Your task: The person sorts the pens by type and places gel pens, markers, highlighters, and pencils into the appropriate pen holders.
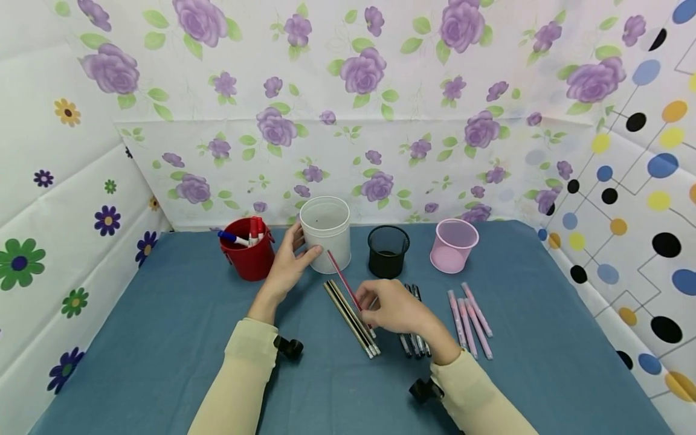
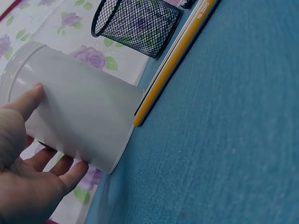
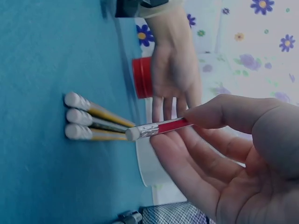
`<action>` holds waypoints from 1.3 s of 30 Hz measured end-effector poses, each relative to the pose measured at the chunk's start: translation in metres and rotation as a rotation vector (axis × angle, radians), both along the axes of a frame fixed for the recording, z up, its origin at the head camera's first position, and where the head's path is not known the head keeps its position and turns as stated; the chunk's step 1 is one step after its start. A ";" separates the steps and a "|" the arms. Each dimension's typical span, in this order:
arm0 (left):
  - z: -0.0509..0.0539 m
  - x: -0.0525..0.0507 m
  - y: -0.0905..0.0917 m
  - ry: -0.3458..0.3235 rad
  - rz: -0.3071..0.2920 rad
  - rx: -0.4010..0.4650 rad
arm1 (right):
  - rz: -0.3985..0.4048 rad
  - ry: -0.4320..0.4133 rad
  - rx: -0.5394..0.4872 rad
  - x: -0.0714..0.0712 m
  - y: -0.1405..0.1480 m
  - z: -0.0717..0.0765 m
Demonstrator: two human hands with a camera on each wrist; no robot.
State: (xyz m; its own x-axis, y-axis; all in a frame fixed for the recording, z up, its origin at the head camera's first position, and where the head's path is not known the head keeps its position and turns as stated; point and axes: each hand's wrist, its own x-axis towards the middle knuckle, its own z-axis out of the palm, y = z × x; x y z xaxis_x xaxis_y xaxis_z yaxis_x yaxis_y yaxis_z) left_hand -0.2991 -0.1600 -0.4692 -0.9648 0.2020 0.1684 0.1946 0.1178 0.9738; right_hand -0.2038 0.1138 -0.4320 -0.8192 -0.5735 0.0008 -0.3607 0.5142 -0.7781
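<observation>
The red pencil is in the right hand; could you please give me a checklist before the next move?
1. Red pencil pinched by the right hand: ok.
2. White cup upright on the blue cloth: ok.
3. Left hand holding the cup: ok, thumb and fingers grip its side.
4. Pencil's far end over the cup's opening: not ok, it shows against the outer wall.
5. Cup's floor free of objects: cannot tell, it does not show clearly.

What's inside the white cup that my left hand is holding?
Only inner wall shows inside the white cup; no pencil rises above its rim. Its near side covers the bottom, so anything short there can't be seen. The red pencil in your right hand is outside.
</observation>
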 end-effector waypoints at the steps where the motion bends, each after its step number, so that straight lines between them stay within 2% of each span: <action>1: 0.000 0.000 0.000 0.001 0.002 0.001 | -0.005 0.007 -0.013 -0.001 0.002 0.000; 11: -0.003 -0.002 0.002 0.006 0.011 0.002 | -0.098 0.149 -0.108 -0.009 0.009 0.004; 17: -0.002 -0.003 0.002 0.012 0.013 0.013 | -0.183 0.167 -0.185 -0.009 0.011 0.007; 24: 0.000 -0.001 0.003 0.001 0.013 -0.001 | -0.236 0.178 -0.286 -0.011 0.013 0.007; 30: 0.001 -0.002 0.004 0.015 0.008 0.009 | -0.259 0.206 -0.288 -0.012 0.014 0.005; 39: 0.001 -0.002 0.003 0.002 0.011 -0.002 | -0.286 0.235 -0.284 -0.014 0.017 0.011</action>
State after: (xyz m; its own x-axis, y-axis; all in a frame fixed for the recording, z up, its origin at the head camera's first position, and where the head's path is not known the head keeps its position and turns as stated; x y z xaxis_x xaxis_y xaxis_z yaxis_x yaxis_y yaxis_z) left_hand -0.3011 -0.1572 -0.4686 -0.9666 0.1920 0.1698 0.1952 0.1219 0.9732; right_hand -0.2174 0.1311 -0.4209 -0.9033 -0.2746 0.3297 -0.4188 0.3968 -0.8168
